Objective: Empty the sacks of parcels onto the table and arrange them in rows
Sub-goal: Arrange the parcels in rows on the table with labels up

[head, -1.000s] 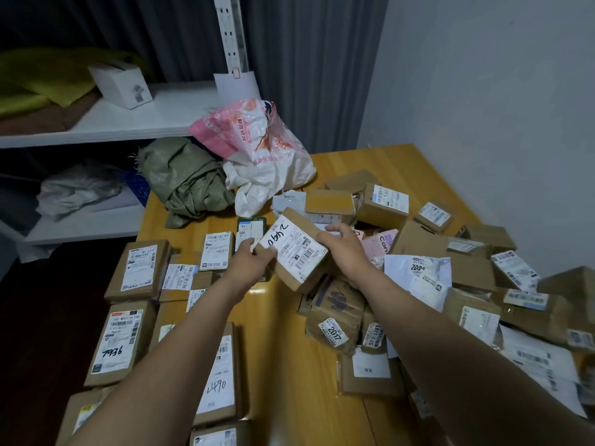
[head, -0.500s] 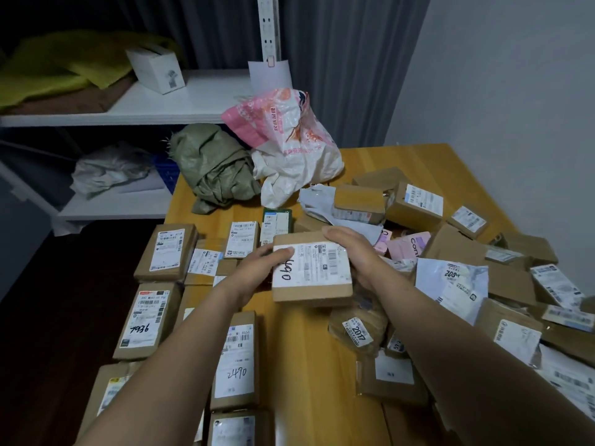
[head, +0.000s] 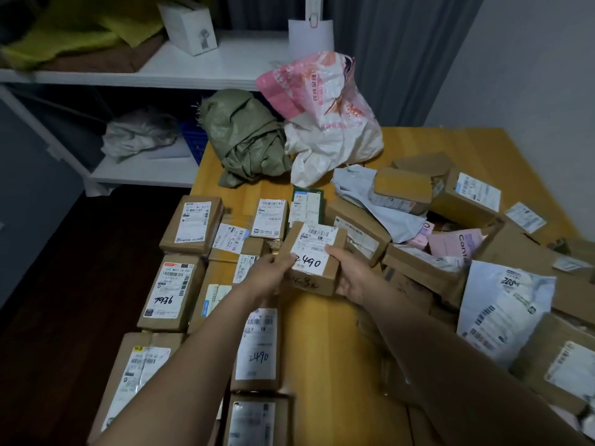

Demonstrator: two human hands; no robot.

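I hold a small cardboard parcel [head: 317,257] with a white label marked 2490 between both hands, just above the wooden table [head: 325,349]. My left hand [head: 269,275] grips its left edge and my right hand [head: 351,273] grips its right near corner. Rows of labelled cardboard parcels [head: 175,291] lie flat on the table's left side. A loose heap of parcels [head: 450,252] and white mail bags covers the right side. A crumpled green sack [head: 244,136] and a pink and white sack [head: 325,111] lie at the table's far end.
White shelves [head: 206,64] stand behind the table with a white box [head: 188,25], yellow cloth and a grey bag. A grey curtain and a pale wall close the back and right. Dark floor lies to the left of the table.
Both hands have turned the 2490 parcel from slanted to label-up and carried it left, toward the rows. The camera has swung left and down.
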